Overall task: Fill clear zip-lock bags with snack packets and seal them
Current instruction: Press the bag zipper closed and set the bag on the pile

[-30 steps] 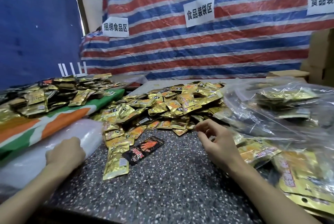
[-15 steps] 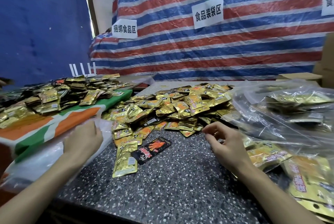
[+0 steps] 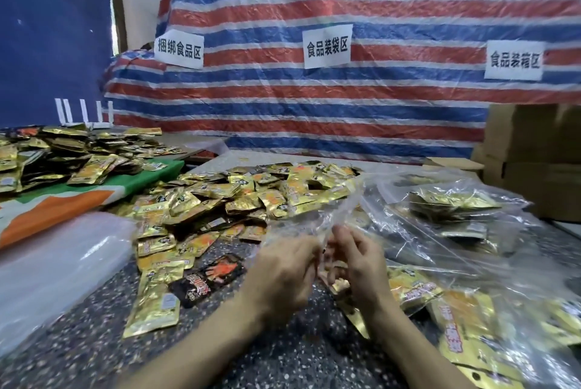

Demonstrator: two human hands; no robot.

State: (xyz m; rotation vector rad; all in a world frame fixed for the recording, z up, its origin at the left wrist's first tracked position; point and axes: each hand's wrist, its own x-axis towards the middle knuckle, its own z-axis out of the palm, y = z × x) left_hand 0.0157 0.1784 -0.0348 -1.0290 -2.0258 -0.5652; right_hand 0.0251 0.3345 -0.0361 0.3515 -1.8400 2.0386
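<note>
1. Table [image 3: 314, 357] nearest, speckled and dark; above it, left hand [image 3: 283, 272] and right hand [image 3: 361, 266] pinching the edge of a clear zip-lock bag [image 3: 338, 219], both closed on the film.
2. Likely light, limp, slippery; best taken at the stiffer zip strip.
3. Beyond, loose snack packets [image 3: 239, 200] heaped mid-table; filled bags [image 3: 446, 209] at right.

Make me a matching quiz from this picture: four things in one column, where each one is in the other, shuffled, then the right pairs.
Things:
1 black packet
2 cardboard boxes
3 clear bag
4 green and orange cloth

Places:
A pinched between the left hand and right hand
B far right, by the striped tarp
C under the left heap of gold packets
D flat on the speckled table, left of the left hand

Pairs: 1-D, 2-B, 3-A, 4-C.
</note>
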